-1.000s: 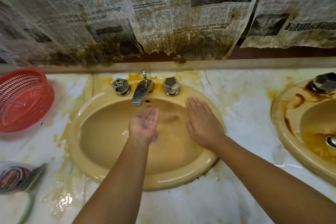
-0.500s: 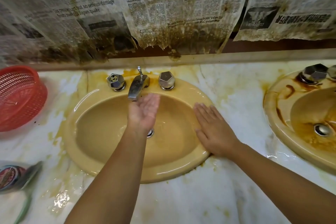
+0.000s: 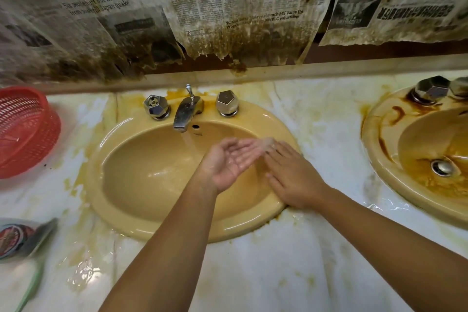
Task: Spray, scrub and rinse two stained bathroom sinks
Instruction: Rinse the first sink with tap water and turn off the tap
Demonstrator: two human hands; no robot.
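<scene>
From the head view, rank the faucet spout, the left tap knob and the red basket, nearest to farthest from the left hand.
1. Faucet spout, just behind and left of the left hand.
2. Left tap knob, farther back and left.
3. Red basket, far off to the left.

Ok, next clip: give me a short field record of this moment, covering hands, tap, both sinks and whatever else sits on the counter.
near sink: yellow basin, looks mostly clean
second sink: brown stains on rim and around drain
faucet: water running
left hand: open, palm up, over the near sink's basin
right hand: flat, palm down, on that sink's right rim
counter: wet, yellow stains
red basket: on counter, far left
</scene>
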